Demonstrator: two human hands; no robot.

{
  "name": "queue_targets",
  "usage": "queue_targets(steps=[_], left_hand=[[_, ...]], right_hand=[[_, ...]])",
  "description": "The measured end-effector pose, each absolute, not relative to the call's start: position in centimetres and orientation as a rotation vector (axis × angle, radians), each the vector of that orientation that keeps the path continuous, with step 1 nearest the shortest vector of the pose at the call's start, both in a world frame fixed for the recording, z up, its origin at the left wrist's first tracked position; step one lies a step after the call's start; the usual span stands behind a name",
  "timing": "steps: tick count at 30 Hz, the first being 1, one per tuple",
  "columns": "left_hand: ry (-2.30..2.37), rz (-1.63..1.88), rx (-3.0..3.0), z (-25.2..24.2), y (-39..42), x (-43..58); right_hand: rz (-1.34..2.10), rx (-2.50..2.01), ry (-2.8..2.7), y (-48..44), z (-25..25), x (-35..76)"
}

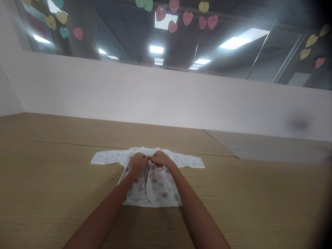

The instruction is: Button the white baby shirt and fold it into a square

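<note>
1. Although I checked the baby shirt (151, 186) first for writing, its small printed pictures are too tiny to read from here, and I can make out no brand or label.
2. Shirt lies flat on a wooden table (246, 207), below the middle of the view and between my forearms, with its front facing up.
3. One sleeve (106, 158) stretches out to the left and the other sleeve (189, 160) to the right, both flat on the table.
4. My left hand (138, 163) sits on the shirt near the collar, with its left fingers (141, 159) curled down onto the cloth. They are bunched together, but whether they pinch anything is hard to tell.
5. My right hand (160, 159) is just beside the left, and its right fingertips (151, 159) pinch the shirt's front edge at the top.
6. Both hands are close together, with the shirt directly under the fingers. A loose front flap (157, 186) runs down from the right hand and overlaps the shirt's other side.
7. Behind the table is a white wall (155, 97), with a grey board (264, 147) lying at the far right of the table.
8. Above the wall, paper hearts (181, 17) and ceiling lights (234, 43) show on a glass pane (228, 65).
</note>
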State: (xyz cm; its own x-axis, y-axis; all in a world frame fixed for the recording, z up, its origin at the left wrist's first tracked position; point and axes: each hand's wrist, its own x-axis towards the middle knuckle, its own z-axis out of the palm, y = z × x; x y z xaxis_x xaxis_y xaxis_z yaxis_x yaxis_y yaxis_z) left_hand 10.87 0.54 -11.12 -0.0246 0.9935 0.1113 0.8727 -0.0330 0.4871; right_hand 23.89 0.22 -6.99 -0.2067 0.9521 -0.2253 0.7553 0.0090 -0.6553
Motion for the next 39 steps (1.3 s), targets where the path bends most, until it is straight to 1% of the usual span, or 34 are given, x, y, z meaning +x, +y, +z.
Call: queue_targets(steps=[7,12,14,21,26,32,39], left_hand=[[1.989,0.600,1.929,-11.1,0.9,10.5],[1.959,0.595,1.925,-10.9,0.8,10.5],[1.919,0.603,1.946,-10.9,0.5,10.5],[1.823,0.604,2.008,-10.6,0.2,10.7],[1.806,0.547,2.033,-10.4,0.4,10.8],[1.576,0.406,2.055,-9.8,0.7,9.8],[1.497,0.412,1.959,-9.5,1.1,9.1]], right_hand=[[1.039,-1.857,-2.186,0.3,-7.1,24.2],[0.741,-1.942,-2.319,-0.5,-6.8,23.5],[0.693,-1.960,-2.331,-0.7,-6.5,23.3],[1.040,-1.820,-2.234,-0.2,-6.3,24.3],[1.065,-1.840,-2.150,-0.2,-6.4,24.4],[1.082,-1.848,-2.103,-0.1,-6.5,24.4],[1.083,-1.854,-2.077,-0.1,-6.4,24.3]])
